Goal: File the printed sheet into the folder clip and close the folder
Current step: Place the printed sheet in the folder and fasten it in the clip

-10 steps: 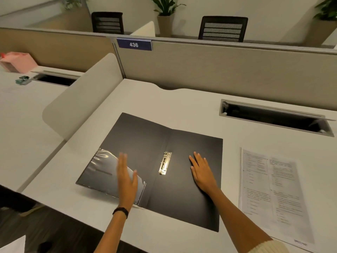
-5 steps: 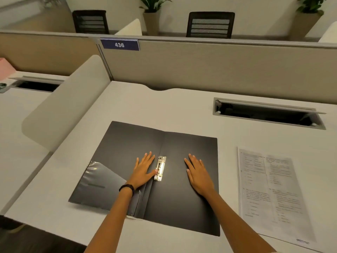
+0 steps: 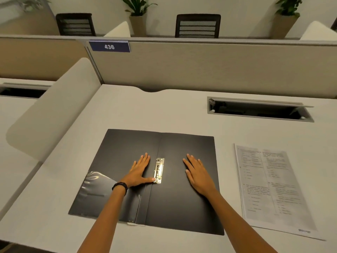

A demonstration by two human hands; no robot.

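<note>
A black folder (image 3: 125, 143) lies open and flat on the white desk. Its metal clip (image 3: 159, 170) runs along the spine, and a clear plastic pocket (image 3: 96, 189) covers the lower left flap. My left hand (image 3: 139, 170) rests flat on the left flap, fingers spread, with the thumb tip touching the clip's near end. Flat on the right flap lies my right hand (image 3: 197, 175), holding nothing. The printed sheet (image 3: 269, 189) sits on the desk to the right of the folder, apart from both hands.
An open cable tray slot (image 3: 259, 110) is sunk into the desk behind the sheet. A curved white divider (image 3: 54, 114) stands at the left. A beige partition (image 3: 200, 68) with a "436" label (image 3: 109, 46) closes off the back.
My left hand moved from the plastic pocket up to the spine, and its thumb now touches the clip. My right hand stayed flat on the right flap.
</note>
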